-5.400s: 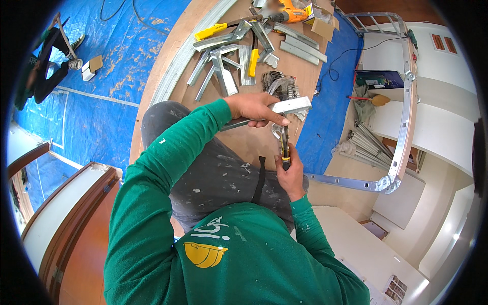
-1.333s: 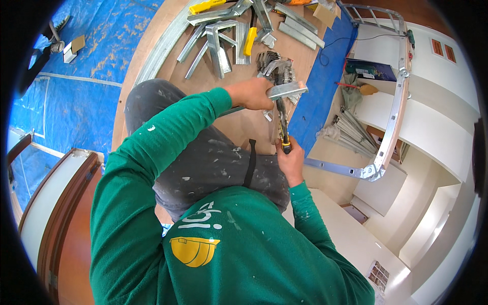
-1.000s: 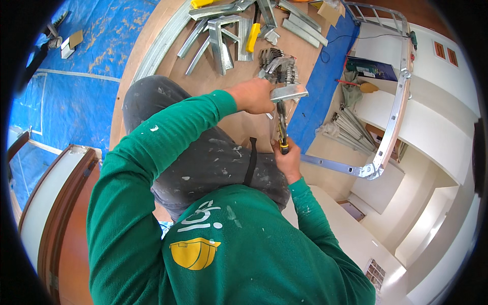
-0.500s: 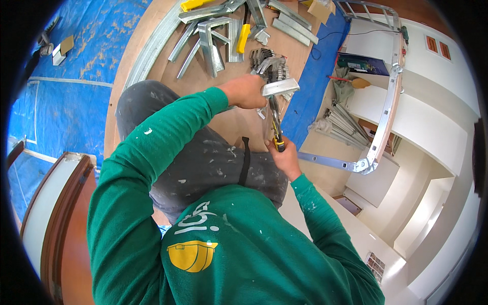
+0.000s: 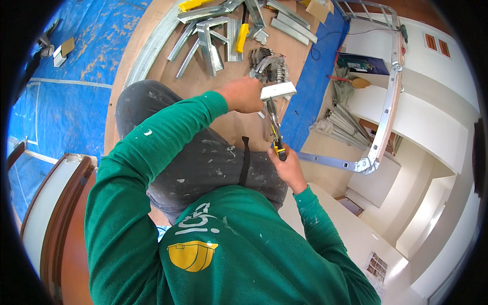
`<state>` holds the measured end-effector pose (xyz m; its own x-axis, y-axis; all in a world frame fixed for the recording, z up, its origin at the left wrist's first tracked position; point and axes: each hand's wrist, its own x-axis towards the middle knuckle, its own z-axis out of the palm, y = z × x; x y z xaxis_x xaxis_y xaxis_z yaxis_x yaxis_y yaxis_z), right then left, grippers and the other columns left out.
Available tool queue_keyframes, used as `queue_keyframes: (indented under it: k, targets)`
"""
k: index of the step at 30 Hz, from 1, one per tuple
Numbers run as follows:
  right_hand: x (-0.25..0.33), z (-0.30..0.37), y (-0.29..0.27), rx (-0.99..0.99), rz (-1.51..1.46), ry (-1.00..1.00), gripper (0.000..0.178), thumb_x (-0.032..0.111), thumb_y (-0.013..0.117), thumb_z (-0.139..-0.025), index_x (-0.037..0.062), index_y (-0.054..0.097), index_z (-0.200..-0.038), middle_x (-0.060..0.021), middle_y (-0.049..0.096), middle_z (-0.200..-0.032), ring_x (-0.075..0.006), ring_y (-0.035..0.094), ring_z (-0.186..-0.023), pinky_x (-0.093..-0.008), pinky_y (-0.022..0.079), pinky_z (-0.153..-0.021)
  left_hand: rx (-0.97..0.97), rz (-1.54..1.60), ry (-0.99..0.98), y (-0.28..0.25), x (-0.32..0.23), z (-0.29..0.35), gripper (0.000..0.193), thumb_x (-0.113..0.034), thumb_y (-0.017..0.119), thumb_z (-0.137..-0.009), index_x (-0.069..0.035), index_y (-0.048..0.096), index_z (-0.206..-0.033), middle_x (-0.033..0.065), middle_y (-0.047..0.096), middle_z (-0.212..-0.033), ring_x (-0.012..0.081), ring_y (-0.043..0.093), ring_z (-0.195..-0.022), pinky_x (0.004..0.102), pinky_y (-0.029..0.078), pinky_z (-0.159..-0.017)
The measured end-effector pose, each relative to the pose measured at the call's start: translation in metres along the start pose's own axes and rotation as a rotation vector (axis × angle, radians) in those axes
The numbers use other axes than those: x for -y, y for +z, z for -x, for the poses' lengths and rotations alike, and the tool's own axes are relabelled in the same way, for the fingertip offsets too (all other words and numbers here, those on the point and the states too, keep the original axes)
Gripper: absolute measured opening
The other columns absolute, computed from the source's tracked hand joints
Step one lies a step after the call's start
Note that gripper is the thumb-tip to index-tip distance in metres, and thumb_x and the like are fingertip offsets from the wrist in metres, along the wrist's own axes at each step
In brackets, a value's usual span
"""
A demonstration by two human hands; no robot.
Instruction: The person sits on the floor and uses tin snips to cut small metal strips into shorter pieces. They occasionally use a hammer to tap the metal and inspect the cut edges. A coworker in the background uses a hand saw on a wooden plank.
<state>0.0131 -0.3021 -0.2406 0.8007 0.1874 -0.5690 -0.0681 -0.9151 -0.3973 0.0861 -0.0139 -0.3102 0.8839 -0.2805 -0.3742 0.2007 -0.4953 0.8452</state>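
My left hand [image 5: 246, 95] is closed round a short piece of galvanised metal channel [image 5: 279, 91], held out over the board above my knees. In my right hand [image 5: 289, 166] are metal snips [image 5: 275, 130] with yellow and black handles. Their jaws point up and meet the near edge of the channel; whether they bite into the metal is too small to tell. Just beyond my left hand lies a heap of small grey metal brackets [image 5: 270, 65]. Bent channel pieces [image 5: 207, 48] lie farther off, beside a yellow-handled tool [image 5: 242, 38].
Long metal profiles [image 5: 155, 43] run along the left of the brown board [image 5: 170, 84]. More straight channel pieces [image 5: 294, 29] lie at its far right. Blue sheeting [image 5: 76, 107] covers the floor. On the right stands a metal ladder [image 5: 385, 117], near a bundle of metal bars [image 5: 346, 124].
The channel piece has tilted and shifted slightly left with my left hand. My right hand has lowered a little, and the snips' handles look more spread.
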Motion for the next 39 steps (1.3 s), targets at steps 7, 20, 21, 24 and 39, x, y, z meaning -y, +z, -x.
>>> queue_keyframes:
  k: [7,20,21,24,39]
  targets:
    - [0.005,0.004,0.002,-0.054,0.025,-0.064,0.038,0.035,0.076,-0.099,0.0001,0.064,-0.092,-0.0015,0.057,-0.069,-0.0114,0.050,-0.067,-0.0340,0.042,-0.061,0.015,0.016,-0.006,-0.001,-0.006,0.008,0.038,-0.021,0.071,-0.081,0.003,0.074,-0.111,0.0291,0.075,-0.104,0.0433,0.073,-0.101,0.0498,0.059,-0.093]
    - [-0.011,-0.016,0.041,-0.030,-0.020,0.058,0.031,0.027,0.077,-0.094,-0.0035,0.070,-0.096,-0.0178,0.068,-0.073,-0.0226,0.062,-0.066,-0.0415,0.050,-0.066,-0.032,-0.110,-0.085,0.004,-0.002,0.009,0.036,-0.020,0.069,-0.082,0.003,0.075,-0.110,0.0270,0.075,-0.106,0.0423,0.075,-0.099,0.0489,0.061,-0.090]
    - [-0.009,-0.018,0.042,-0.049,-0.027,0.047,0.031,0.027,0.077,-0.094,-0.0030,0.070,-0.095,-0.0173,0.067,-0.072,-0.0218,0.062,-0.066,-0.0413,0.050,-0.065,-0.031,-0.122,-0.100,0.003,-0.001,0.009,0.036,-0.020,0.070,-0.082,0.002,0.076,-0.109,0.0258,0.076,-0.107,0.0413,0.076,-0.099,0.0485,0.061,-0.090]
    - [-0.011,-0.025,0.041,-0.013,-0.011,0.096,0.030,0.027,0.077,-0.094,-0.0025,0.069,-0.096,-0.0174,0.067,-0.073,-0.0255,0.062,-0.068,-0.0420,0.051,-0.068,-0.070,-0.160,-0.075,0.002,0.000,0.009,0.036,-0.022,0.070,-0.081,0.000,0.077,-0.108,0.0247,0.076,-0.107,0.0404,0.076,-0.099,0.0484,0.061,-0.090]
    - [0.014,0.004,0.010,-0.107,0.069,-0.009,0.058,0.031,0.080,-0.092,-0.0043,0.059,-0.133,-0.0294,0.066,-0.124,-0.0464,0.064,-0.119,-0.0492,0.050,-0.100,-0.266,-0.096,0.013,-0.012,0.011,-0.006,0.038,-0.025,0.072,-0.079,0.003,0.073,-0.104,0.0291,0.073,-0.097,0.0457,0.072,-0.096,0.0506,0.058,-0.088]
